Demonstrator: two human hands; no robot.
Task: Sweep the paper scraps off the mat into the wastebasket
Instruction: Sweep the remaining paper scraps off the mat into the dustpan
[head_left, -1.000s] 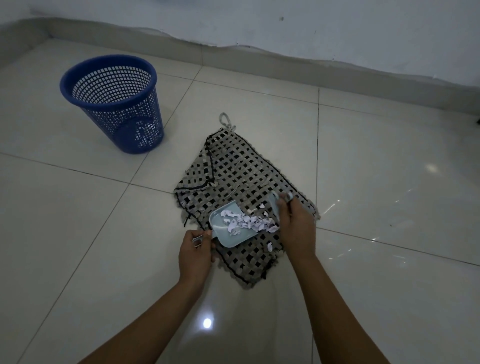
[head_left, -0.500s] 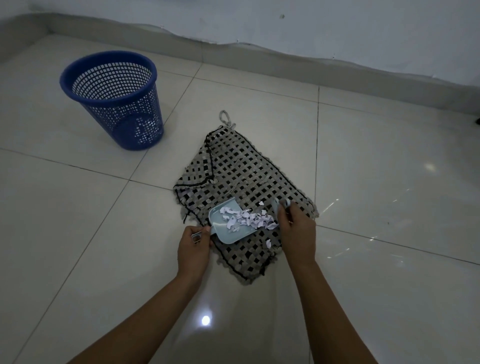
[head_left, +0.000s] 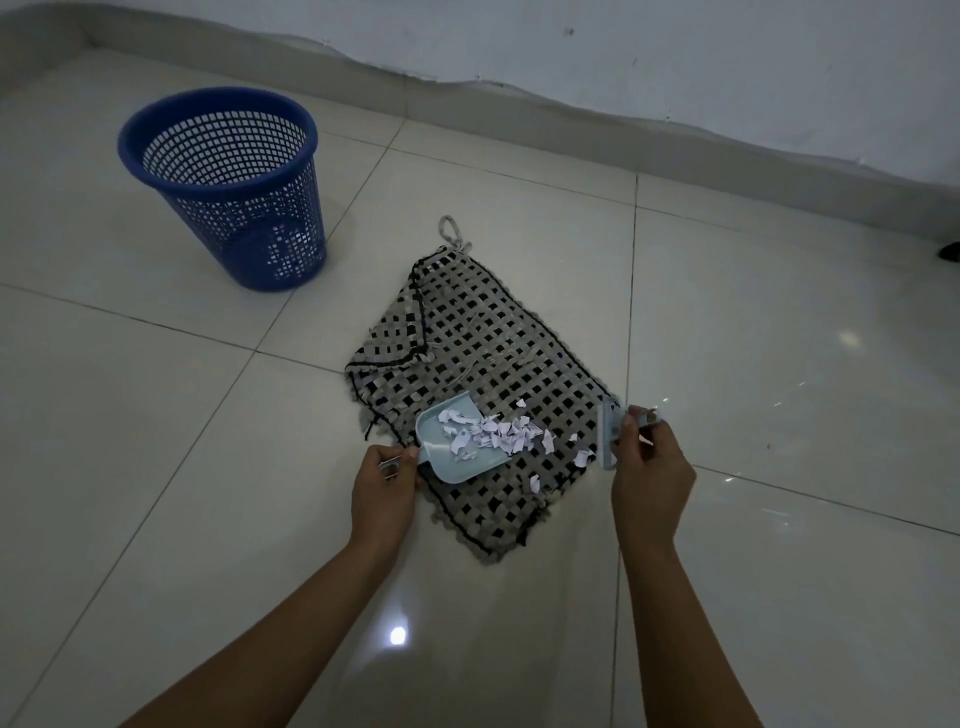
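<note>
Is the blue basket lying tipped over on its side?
No, the blue wastebasket stands upright on the tiled floor, its open rim facing up, to the far left of the woven mat.

Glossy pale tile floor w/ light glare; white wall behind.
</note>
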